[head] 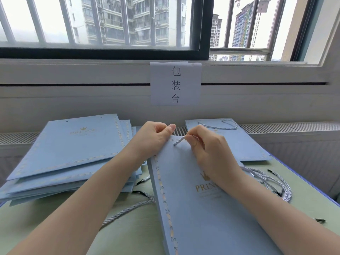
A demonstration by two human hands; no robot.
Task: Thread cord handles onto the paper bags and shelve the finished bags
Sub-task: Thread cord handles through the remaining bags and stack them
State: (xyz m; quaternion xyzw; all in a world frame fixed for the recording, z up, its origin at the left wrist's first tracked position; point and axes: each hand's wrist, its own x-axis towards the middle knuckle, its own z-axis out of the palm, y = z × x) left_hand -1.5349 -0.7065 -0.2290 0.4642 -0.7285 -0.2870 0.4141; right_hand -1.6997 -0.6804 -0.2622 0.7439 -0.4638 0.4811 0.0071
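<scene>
Blue paper bag [198, 208] under both hands: left hand [156, 137] grips its top, right hand [206, 144] pinches cord [179, 141].

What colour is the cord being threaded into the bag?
Pale silvery grey, twisted cord, seen in the head view.

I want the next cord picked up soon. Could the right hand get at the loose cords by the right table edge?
Probably yes, once freed: the right hand now pinches the cord in the bag; the loose cords lie uncovered beside its forearm.

Pale blue paper bag [193, 208] — gold crown, gold lettering, a gold wavy border down its edge. Silvery-white twisted cord [178, 141]. Blue bag stack [73, 150] — same gold trim. Pale green table [132, 234]. White sign [175, 83], black characters.
</scene>
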